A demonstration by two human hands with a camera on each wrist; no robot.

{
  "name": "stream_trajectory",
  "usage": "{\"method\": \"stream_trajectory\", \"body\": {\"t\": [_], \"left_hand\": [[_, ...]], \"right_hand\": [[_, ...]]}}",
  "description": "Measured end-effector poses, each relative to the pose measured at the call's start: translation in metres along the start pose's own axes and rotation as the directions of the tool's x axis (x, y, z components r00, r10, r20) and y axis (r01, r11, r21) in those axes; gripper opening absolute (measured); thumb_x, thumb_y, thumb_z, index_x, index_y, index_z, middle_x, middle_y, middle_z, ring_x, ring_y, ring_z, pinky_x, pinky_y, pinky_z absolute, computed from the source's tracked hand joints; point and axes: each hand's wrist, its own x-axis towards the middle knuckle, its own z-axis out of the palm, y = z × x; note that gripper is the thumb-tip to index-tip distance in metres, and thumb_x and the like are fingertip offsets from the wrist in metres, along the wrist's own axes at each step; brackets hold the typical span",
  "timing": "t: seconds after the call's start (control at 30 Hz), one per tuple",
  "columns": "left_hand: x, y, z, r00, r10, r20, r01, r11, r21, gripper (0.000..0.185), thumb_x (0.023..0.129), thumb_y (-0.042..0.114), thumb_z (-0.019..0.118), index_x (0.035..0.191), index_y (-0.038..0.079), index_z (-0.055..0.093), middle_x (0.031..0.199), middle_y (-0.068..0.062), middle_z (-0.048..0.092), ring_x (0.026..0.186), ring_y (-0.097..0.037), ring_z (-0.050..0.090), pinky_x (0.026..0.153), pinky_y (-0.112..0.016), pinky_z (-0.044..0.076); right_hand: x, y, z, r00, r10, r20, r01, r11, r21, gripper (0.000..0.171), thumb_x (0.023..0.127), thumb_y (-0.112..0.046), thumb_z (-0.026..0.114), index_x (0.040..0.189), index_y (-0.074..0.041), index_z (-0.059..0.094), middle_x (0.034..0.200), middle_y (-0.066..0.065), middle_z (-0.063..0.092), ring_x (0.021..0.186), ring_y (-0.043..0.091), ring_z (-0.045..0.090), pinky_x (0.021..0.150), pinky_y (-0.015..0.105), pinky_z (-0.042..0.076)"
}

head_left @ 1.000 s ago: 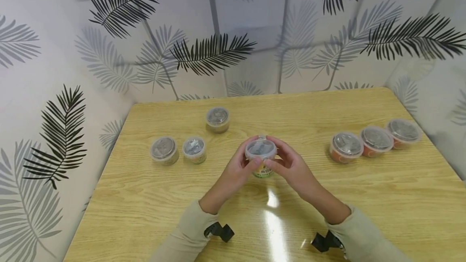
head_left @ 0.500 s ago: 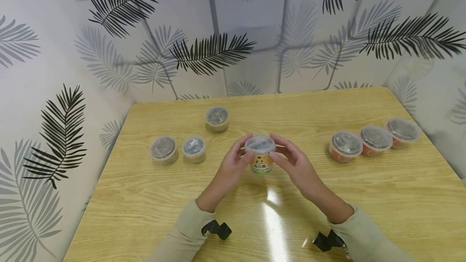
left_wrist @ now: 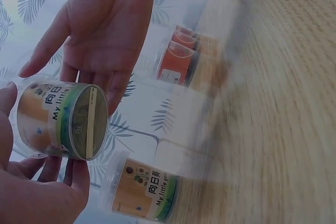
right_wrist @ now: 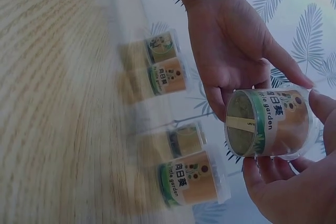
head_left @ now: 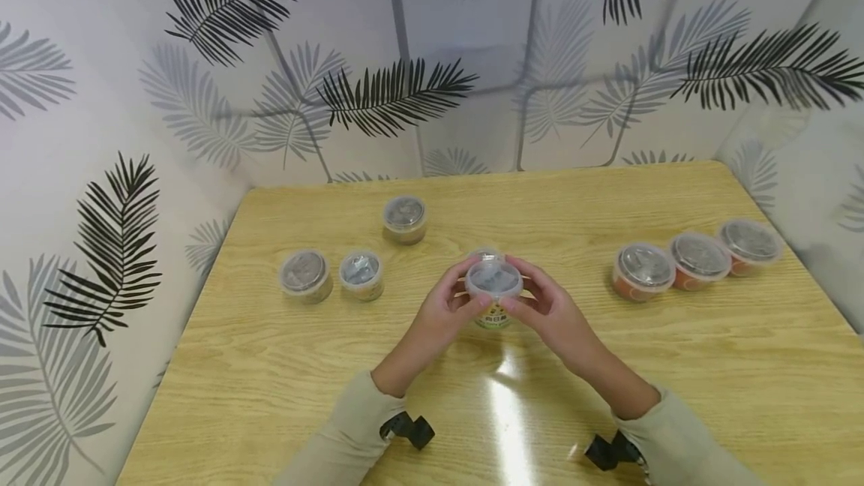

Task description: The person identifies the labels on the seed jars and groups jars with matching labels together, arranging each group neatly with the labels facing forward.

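Both the left hand (head_left: 442,313) and right hand (head_left: 550,313) grip the lidded cup (head_left: 493,293) with curled fingers, hiding another cup (head_left: 484,253) just behind it.

A light wooden bench (head_left: 270,366) carries three small clear-lidded brown tubs (head_left: 304,275) on its left part and a row of three orange clear-lidded tubs (head_left: 690,260) at right. Leaf-patterned white walls (head_left: 101,96) surround it.

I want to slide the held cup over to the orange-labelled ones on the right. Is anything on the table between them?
No. In the head view, only bare table lies between the held cup and the nearest orange cup.
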Motion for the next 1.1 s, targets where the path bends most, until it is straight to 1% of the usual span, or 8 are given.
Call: {"method": "stream_trajectory", "body": {"t": [0.07, 0.27, 0.43, 0.67, 0.8, 0.93, 1.03, 1.1], "left_hand": [[0.0, 0.008, 0.002, 1.0, -0.006, 0.006, 0.006, 1.0, 0.013, 0.059, 0.094, 0.011, 0.056, 0.145, 0.004, 0.027, 0.132, -0.015, 0.039, 0.114, -0.024, 0.045, 0.09, -0.029, 0.044], [0.007, 0.012, 0.005, 1.0, 0.027, 0.007, -0.027, 0.999, 0.033, 0.059, 0.093, 0.018, 0.058, 0.143, 0.008, 0.03, 0.13, -0.011, 0.042, 0.115, -0.023, 0.047, 0.089, -0.031, 0.045], [0.021, 0.019, 0.011, 1.0, 0.024, -0.01, -0.023, 0.999, 0.027, 0.061, 0.091, 0.021, 0.062, 0.143, 0.012, 0.033, 0.128, -0.005, 0.046, 0.116, -0.021, 0.048, 0.089, -0.032, 0.046], [0.04, 0.026, 0.017, 0.999, 0.042, 0.021, -0.044, 0.995, 0.092, 0.062, 0.091, 0.016, 0.061, 0.143, 0.005, 0.03, 0.132, -0.008, 0.041, 0.117, -0.023, 0.047, 0.09, -0.031, 0.047], [0.049, 0.019, 0.02, 0.999, 0.049, 0.02, -0.051, 0.989, 0.142, 0.063, 0.091, 0.014, 0.062, 0.143, 0.001, 0.029, 0.138, -0.012, 0.034, 0.118, -0.022, 0.044, 0.097, -0.034, 0.041], [0.055, 0.0, 0.023, 1.0, 0.024, -0.006, -0.023, 0.989, 0.148, 0.065, 0.089, 0.017, 0.064, 0.144, 0.005, 0.03, 0.141, -0.007, 0.032, 0.119, -0.02, 0.044, 0.099, -0.036, 0.039], [0.059, -0.015, 0.026, 0.999, 0.03, -0.03, -0.024, 0.984, 0.175, 0.067, 0.088, 0.022, 0.065, 0.144, 0.008, 0.031, 0.14, -0.004, 0.034, 0.119, -0.017, 0.044, 0.1, -0.035, 0.039], [0.059, -0.021, 0.028, 0.998, 0.052, -0.043, -0.042, 0.978, 0.205, 0.068, 0.088, 0.026, 0.066, 0.144, 0.007, 0.032, 0.139, -0.004, 0.035, 0.118, -0.015, 0.044, 0.1, -0.033, 0.038]], "right_hand": [[0.0, 0.0, -0.002, 1.0, -0.014, -0.003, 0.014, 1.0, -0.006, 0.058, 0.091, -0.01, 0.06, 0.143, -0.01, 0.034, 0.135, 0.011, 0.042, 0.118, 0.024, 0.046, 0.09, 0.027, 0.046], [0.002, -0.007, -0.01, 0.999, -0.045, -0.011, 0.045, 0.999, 0.004, 0.059, 0.091, -0.008, 0.059, 0.143, -0.005, 0.032, 0.136, 0.011, 0.04, 0.12, 0.022, 0.044, 0.092, 0.026, 0.045], [0.006, -0.014, -0.022, 0.996, -0.081, -0.019, 0.081, 0.997, -0.016, 0.059, 0.092, -0.007, 0.058, 0.144, -0.009, 0.031, 0.143, 0.011, 0.032, 0.123, 0.019, 0.041, 0.093, 0.024, 0.043], [0.012, -0.016, -0.04, 0.994, -0.1, -0.037, 0.1, 0.995, -0.003, 0.061, 0.092, -0.005, 0.058, 0.146, -0.01, 0.029, 0.147, 0.011, 0.027, 0.127, 0.018, 0.037, 0.095, 0.021, 0.041], [0.014, -0.01, -0.047, 0.995, -0.086, -0.051, 0.086, 0.996, 0.001, 0.064, 0.091, -0.005, 0.059, 0.146, -0.007, 0.026, 0.147, 0.011, 0.026, 0.128, 0.019, 0.036, 0.096, 0.02, 0.039], [0.013, -0.002, -0.052, 0.995, -0.09, -0.051, 0.089, 0.996, -0.019, 0.065, 0.091, -0.005, 0.059, 0.146, -0.005, 0.025, 0.147, 0.013, 0.026, 0.13, 0.019, 0.034, 0.098, 0.019, 0.036], [0.011, 0.003, -0.055, 0.995, -0.086, -0.045, 0.085, 0.996, -0.025, 0.065, 0.091, -0.005, 0.059, 0.146, -0.005, 0.025, 0.148, 0.014, 0.025, 0.131, 0.019, 0.034, 0.099, 0.018, 0.035], [0.009, 0.007, -0.057, 0.996, -0.075, -0.038, 0.074, 0.997, -0.022, 0.064, 0.092, -0.005, 0.058, 0.146, -0.005, 0.025, 0.148, 0.014, 0.024, 0.131, 0.02, 0.033, 0.098, 0.018, 0.035]]}}
